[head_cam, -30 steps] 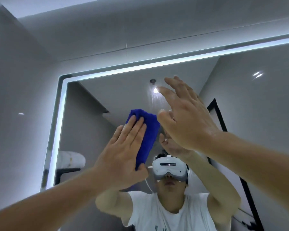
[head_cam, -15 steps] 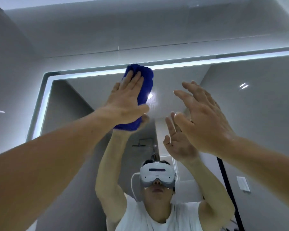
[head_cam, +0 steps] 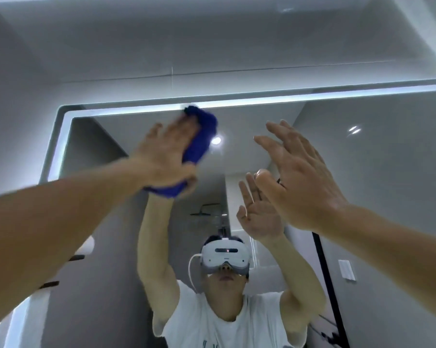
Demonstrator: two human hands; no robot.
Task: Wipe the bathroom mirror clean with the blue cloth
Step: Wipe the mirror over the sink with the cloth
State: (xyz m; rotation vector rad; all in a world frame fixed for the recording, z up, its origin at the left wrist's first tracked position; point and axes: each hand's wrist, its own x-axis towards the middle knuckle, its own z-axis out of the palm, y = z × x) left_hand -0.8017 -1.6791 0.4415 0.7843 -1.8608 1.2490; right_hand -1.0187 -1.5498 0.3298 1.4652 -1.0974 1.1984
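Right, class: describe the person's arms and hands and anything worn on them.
The left hand and right hand wear no gloves or watch, and no sleeve reaches either forearm. The left hand is motion-blurred. In the mirror, a white short-sleeved T-shirt shows.

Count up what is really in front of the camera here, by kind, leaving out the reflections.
Hands: 2, the left hand pressing flat on the cloth, the right hand raised with its fingers straight.
Cloths: 1, the blue cloth, near the mirror's top edge.
Mirrors: 1, the mirror, with a lit border.
Total: 4
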